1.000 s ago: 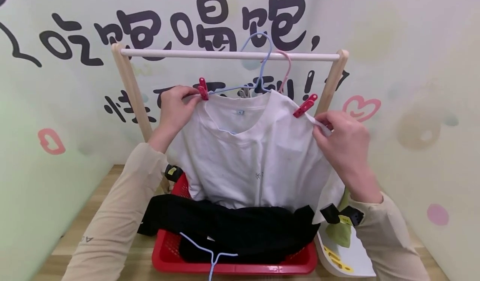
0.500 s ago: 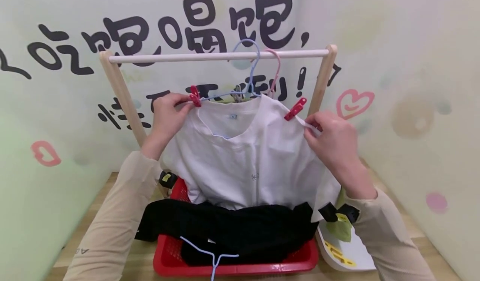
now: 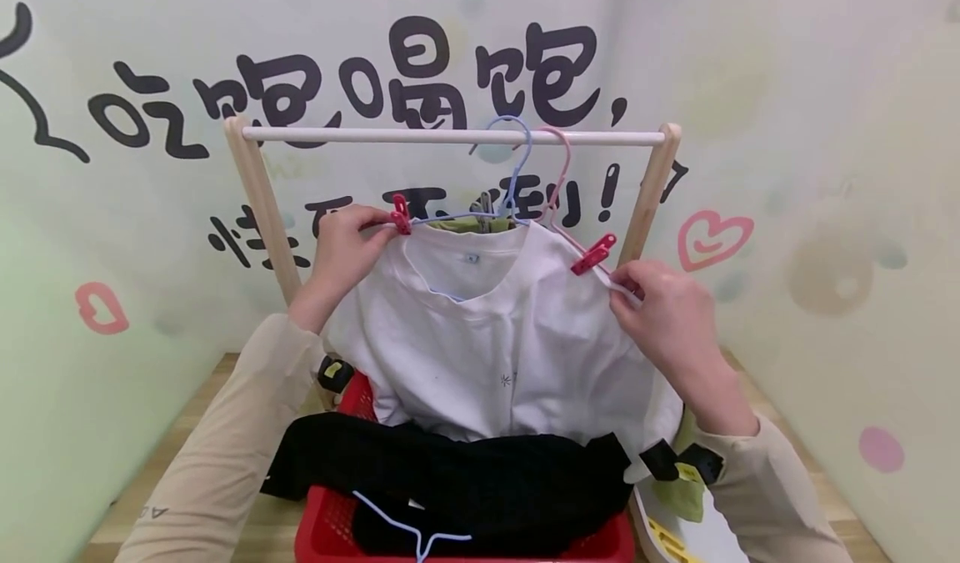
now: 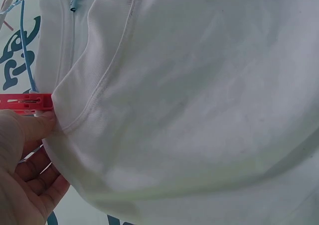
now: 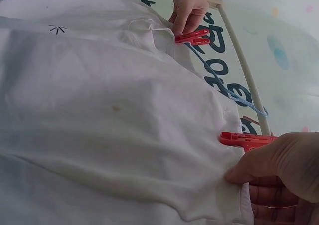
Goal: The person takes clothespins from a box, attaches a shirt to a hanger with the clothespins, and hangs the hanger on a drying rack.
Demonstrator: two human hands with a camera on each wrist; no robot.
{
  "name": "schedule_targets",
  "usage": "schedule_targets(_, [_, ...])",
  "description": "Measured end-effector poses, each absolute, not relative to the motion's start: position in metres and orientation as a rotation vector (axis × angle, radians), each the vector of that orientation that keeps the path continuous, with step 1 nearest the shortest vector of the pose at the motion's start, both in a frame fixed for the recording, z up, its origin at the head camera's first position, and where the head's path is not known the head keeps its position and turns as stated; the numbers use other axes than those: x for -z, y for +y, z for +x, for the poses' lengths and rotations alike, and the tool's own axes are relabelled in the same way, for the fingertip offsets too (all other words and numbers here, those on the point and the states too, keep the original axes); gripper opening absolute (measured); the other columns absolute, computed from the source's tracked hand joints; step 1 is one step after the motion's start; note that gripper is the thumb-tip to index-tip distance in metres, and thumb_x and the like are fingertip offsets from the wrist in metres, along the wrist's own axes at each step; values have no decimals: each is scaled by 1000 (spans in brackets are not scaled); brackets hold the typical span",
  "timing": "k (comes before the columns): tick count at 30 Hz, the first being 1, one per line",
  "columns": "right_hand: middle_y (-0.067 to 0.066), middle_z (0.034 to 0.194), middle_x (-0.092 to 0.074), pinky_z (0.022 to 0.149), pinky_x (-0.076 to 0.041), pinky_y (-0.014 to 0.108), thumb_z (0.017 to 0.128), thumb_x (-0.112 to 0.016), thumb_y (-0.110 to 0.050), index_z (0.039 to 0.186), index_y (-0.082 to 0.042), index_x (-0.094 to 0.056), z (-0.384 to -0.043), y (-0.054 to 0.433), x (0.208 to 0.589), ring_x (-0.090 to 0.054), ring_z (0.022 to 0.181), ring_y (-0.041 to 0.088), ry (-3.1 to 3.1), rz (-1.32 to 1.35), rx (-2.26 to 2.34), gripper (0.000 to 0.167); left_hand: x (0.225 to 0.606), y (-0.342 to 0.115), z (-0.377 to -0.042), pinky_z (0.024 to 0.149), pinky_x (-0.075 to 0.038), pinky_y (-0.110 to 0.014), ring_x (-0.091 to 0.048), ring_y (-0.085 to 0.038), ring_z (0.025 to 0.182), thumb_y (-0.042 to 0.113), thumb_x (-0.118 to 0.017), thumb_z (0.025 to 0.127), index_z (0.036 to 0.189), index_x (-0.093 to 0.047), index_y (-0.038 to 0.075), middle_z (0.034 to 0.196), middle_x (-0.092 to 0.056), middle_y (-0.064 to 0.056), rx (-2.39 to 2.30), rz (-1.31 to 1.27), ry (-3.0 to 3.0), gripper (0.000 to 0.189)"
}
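Note:
A white T-shirt hangs from a blue hanger hooked over the rack's white bar. Red clothespins clip its shoulders: the left clothespin and the right clothespin. My left hand pinches the shirt's shoulder right beside the left clothespin. With thumb and fingers, my right hand pinches the other shoulder's edge, just outside the right clothespin. In the right wrist view, the thumb lies on the fabric while the curled fingers are behind it. Much of the hanger is hidden inside the shirt.
A red basket in front holds black clothing, with another blue hanger on top. Behind the shirt hang a pink hanger and something green. A white tray with yellow clips stands at right.
The view shifts, so the rack and shirt sit lower in frame. Both hands keep their pinch on the shirt's shoulders. More green cloth shows behind the collar.

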State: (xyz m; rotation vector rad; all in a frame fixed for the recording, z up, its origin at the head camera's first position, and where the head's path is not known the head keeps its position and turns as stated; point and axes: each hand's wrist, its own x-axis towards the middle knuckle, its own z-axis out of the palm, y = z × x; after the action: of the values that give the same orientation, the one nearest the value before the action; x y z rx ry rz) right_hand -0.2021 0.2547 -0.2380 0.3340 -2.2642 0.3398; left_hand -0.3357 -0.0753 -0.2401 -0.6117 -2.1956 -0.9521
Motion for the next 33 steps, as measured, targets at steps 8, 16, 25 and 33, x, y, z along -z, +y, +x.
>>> schedule_targets(8, [13,72,-66,51,-46,38,75,-70,-1,80,-1,-69,-201,251,244,-61,62,26,-2295,323,-349,6,241,-77,-334,82,-48,-43,-64,-33,88,2,-68,83,94,-70,-7,91,-69,-21,935,-616,-2231,14])
schedule_targets(16, [13,75,-68,54,-48,40,76,-72,-2,83,-2,-70,-201,249,247,-63,64,26,-2340,338,-358,7,244,-83,-334,83,-48,-44,-64,-35,89,0,-65,84,94,-69,-8,91,-68,-23,937,-619,-2291,13])
schedule_targets(25, [14,75,-68,55,-50,40,76,-73,0,84,-1,-70,-201,249,248,-64,65,27,-2309,370,-357,9,246,-84,-334,90,-45,-46,-61,-36,98,2,-61,86,101,-67,-9,100,-66,-24,955,-639,-2401,19])
schedule_targets(33, [14,74,-66,53,-49,39,73,-75,1,85,0,-71,-202,254,251,-62,63,27,-2203,434,-332,13,251,-84,-339,99,-37,-47,-52,-38,114,6,-59,87,116,-59,-10,117,-59,-26,947,-689,-2500,33])
